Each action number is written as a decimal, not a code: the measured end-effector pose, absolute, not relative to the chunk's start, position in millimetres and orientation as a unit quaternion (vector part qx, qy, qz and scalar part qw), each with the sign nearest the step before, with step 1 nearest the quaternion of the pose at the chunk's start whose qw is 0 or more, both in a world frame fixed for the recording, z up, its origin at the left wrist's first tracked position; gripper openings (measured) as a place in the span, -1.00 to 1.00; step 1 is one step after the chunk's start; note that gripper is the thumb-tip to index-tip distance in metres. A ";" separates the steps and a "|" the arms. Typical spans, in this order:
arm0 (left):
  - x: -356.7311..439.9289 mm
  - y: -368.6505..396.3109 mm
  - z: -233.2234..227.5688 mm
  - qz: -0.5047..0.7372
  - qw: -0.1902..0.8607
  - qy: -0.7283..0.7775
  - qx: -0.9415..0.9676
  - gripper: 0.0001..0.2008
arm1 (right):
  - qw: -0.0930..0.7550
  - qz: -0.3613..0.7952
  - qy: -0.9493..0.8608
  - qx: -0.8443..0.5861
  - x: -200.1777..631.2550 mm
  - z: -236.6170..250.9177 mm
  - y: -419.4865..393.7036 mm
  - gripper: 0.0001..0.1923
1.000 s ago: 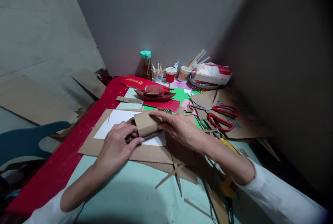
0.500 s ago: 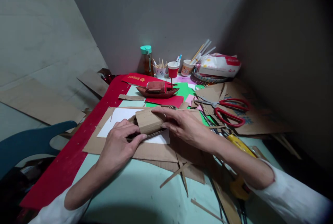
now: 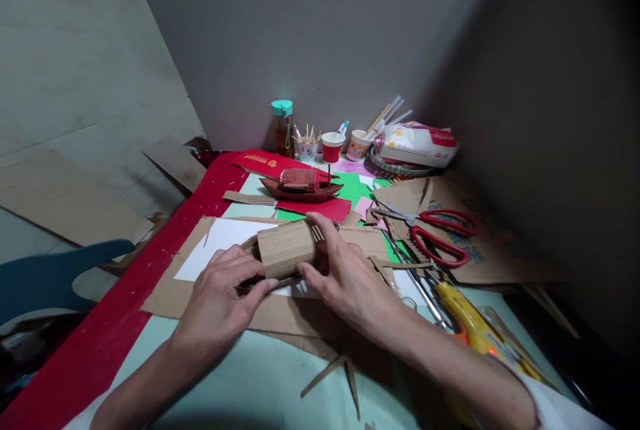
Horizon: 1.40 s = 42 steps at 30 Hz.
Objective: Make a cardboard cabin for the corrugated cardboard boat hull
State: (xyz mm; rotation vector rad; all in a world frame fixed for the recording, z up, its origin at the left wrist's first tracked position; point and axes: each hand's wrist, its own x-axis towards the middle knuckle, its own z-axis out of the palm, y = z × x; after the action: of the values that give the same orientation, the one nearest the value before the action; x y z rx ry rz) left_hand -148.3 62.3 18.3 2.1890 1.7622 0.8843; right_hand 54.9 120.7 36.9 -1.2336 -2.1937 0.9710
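A small cardboard model boat sits over white paper, topped by a curved cardboard canopy. My left hand grips the boat's left end, thumb on the near side and fingers over the hull. With my right hand I hold the canopy's right end between thumb and fingers. My right hand hides much of the boat's right end. Behind it stands a finished-looking reddish-brown model boat with a canopy and a short mast.
Red-handled scissors lie on cardboard pieces at the right, near a yellow glue gun. Cardboard strips lie in front. Along the wall stand a bottle, paper cups and a tissue pack.
The right hand has shifted its grip at the canopy's right end, with thumb and index finger spread wider around it. The left hand stays on the hull. The camera view has tilted slightly.
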 end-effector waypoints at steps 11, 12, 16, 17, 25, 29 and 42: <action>-148.5 61.2 16.1 0.316 0.090 0.593 0.735 -0.82 | 0.210 0.331 -0.788 -0.475 49.9 35.3 116.2 -0.28; -148.0 61.4 16.9 0.317 0.091 0.594 0.734 -0.82 | 0.212 0.336 -0.788 -0.471 50.9 34.8 116.7 -0.28; -146.7 61.9 19.6 0.320 0.098 0.597 0.729 -0.83 | 0.224 0.361 -0.788 -0.446 55.1 32.6 119.4 -0.30; -146.7 62.0 19.8 0.319 0.102 0.598 0.728 -0.83 | 0.227 0.367 -0.787 -0.440 56.1 32.3 120.0 -0.31; -147.2 62.0 25.8 0.314 0.137 0.612 0.713 -0.80 | 0.249 0.401 -0.787 -0.397 61.4 34.7 124.8 -0.36; -145.5 62.9 31.6 0.318 0.144 0.608 0.713 -0.75 | 0.258 0.400 -0.788 -0.390 62.1 33.9 126.5 -0.40; -146.6 68.2 45.6 0.307 0.173 0.600 0.718 -0.78 | 0.254 0.399 -0.788 -0.394 61.8 35.9 126.3 -0.45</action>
State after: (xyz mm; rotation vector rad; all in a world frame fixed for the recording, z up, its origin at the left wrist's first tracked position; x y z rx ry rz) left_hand -146.6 68.2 45.6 2.0370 1.7025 0.8721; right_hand 61.8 126.3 35.9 -1.0695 -2.1416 1.0844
